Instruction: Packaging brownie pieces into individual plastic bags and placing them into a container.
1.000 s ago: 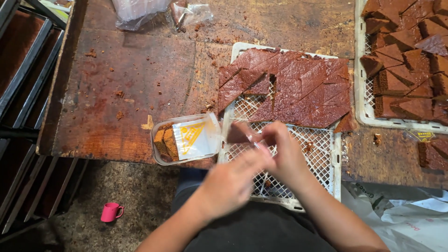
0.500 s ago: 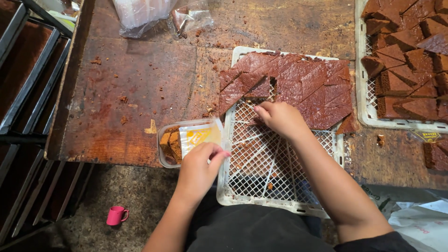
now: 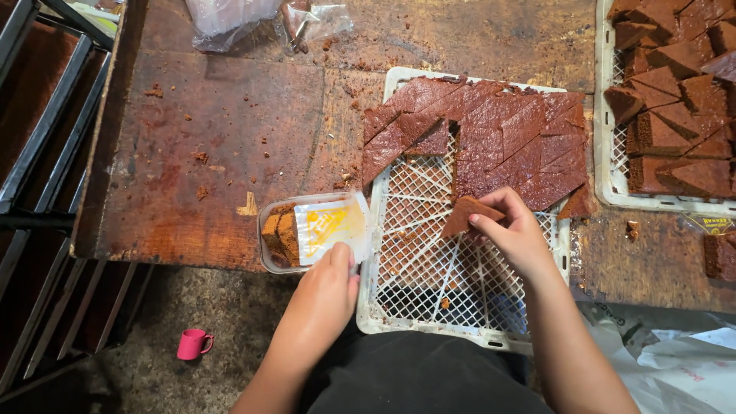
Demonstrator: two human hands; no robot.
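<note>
My right hand (image 3: pixel 515 232) pinches a triangular brown cake slice (image 3: pixel 466 213) above a white lattice tray (image 3: pixel 445 276), just below the sheet of cut brown cake (image 3: pixel 506 134) lying on the tray's far half. My left hand (image 3: pixel 326 290) rests its fingertips on the near edge of a clear plastic container (image 3: pixel 314 230) that holds cake pieces at its left end and an orange-and-white sachet. The container sits at the table's front edge, touching the tray's left rim.
A second white tray (image 3: pixel 606 153) of triangular cake pieces stands at the right. Clear plastic bags (image 3: pixel 261 19) lie at the back. Crumbs dot the worn wooden table (image 3: pixel 192 153). A metal rack (image 3: pixel 38 153) is at the left, a pink cup (image 3: pixel 192 343) on the floor.
Both hands parted from the middle. My right hand reached to the cake sheet and now lifts one triangular slice. My left hand went to the plastic container.
</note>
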